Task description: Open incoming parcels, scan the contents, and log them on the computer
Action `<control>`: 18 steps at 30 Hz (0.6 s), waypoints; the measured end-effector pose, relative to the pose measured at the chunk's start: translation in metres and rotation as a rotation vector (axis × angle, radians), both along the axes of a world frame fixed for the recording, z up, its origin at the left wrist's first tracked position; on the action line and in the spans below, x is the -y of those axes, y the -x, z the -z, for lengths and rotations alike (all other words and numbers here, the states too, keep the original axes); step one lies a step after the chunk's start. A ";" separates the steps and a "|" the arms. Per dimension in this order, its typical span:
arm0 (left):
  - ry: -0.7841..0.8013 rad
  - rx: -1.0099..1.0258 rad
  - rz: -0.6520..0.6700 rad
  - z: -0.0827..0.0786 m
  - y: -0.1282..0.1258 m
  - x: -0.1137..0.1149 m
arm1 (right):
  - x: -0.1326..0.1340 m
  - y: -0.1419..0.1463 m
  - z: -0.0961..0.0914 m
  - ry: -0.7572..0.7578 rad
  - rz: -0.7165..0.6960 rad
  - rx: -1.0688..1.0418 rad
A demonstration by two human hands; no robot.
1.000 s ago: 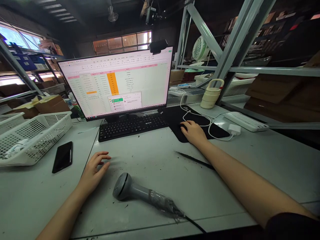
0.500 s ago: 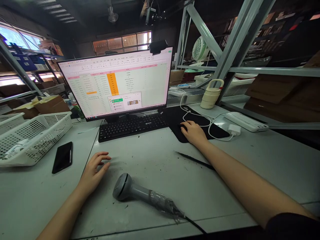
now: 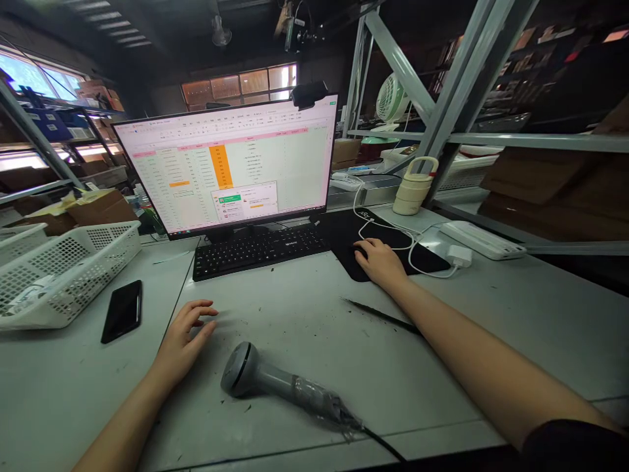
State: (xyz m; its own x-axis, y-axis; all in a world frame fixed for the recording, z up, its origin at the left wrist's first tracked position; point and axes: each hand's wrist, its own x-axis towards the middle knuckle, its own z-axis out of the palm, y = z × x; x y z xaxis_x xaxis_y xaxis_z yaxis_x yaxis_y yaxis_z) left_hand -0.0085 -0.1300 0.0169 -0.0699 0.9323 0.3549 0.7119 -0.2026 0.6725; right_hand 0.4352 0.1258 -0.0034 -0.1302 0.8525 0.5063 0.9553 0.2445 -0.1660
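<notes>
On the black mouse pad (image 3: 339,229), my right hand (image 3: 381,262) curls over a dark computer mouse that is almost wholly hidden under the palm and fingers. My left hand (image 3: 189,334) rests on the grey table (image 3: 289,308), fingers apart and holding nothing. Just right of it lies a grey barcode scanner (image 3: 275,380), its handle wrapped in clear tape and its cable running off the front edge. Beyond the hands, a black keyboard (image 3: 260,252) sits below a monitor (image 3: 275,157) showing a spreadsheet and a small chat window. Black tweezers (image 3: 383,316) lie partly behind my right forearm.
A black phone (image 3: 122,311) and a white perforated basket (image 3: 93,262) are at the left. At the right stand a cream bottle (image 3: 415,190), a white power bank (image 3: 481,240) and a charger (image 3: 459,256) with cables. A metal frame (image 3: 457,111) rises behind them.
The chat window's content on the screen has changed: the picture in it has given way to other lines. Both hands stay in place.
</notes>
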 end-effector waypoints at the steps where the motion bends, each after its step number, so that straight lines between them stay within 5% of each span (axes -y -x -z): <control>1: 0.001 -0.002 0.002 0.000 0.000 0.000 | 0.000 0.000 0.000 0.001 0.000 -0.004; 18: 0.015 -0.019 -0.007 0.000 0.000 0.000 | -0.001 0.003 0.000 0.017 0.056 -0.002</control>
